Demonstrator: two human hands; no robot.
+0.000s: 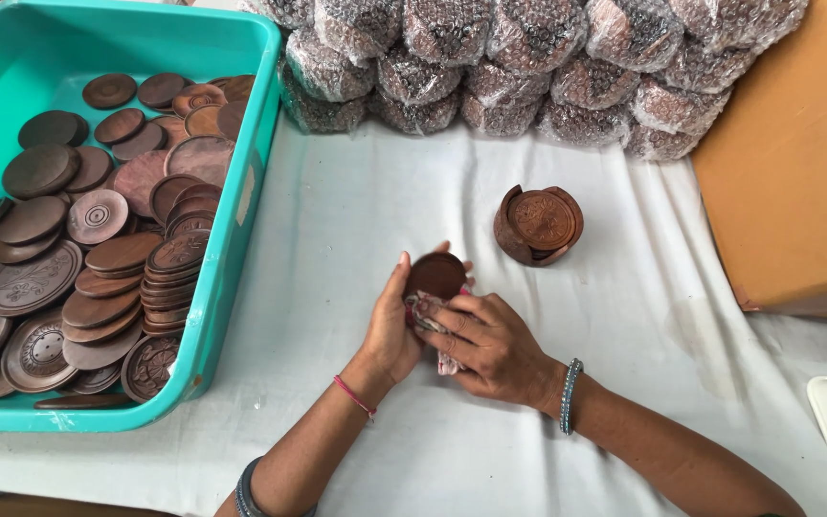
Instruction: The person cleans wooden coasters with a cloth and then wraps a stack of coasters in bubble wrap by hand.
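Near the middle of the white cloth-covered table [356, 211], a small round wooden disc [435, 275] is held upright between two bare hands. The left hand [390, 330] is curled around the disc's left edge, its fingers drawn together behind the wood and its thumb laid along the near side. The right hand [490, 345] is closed on a crumpled patterned rag [428, 311], which is pressed against the lower face of the disc; the fingers of this hand are bent and kept close together over the rag, so that little of the cloth is seen. Just beyond the hands, to the right, a carved round wooden holder [538, 225] filled with a carved disc is set on the table, apart from both hands. Along the left edge, a teal plastic tub [232, 258] is filled with many more wooden discs, plain and carved. Across the far side, bubble-wrapped bundles [528, 57] are stacked, and a cardboard box [796, 172] is stood at the right.
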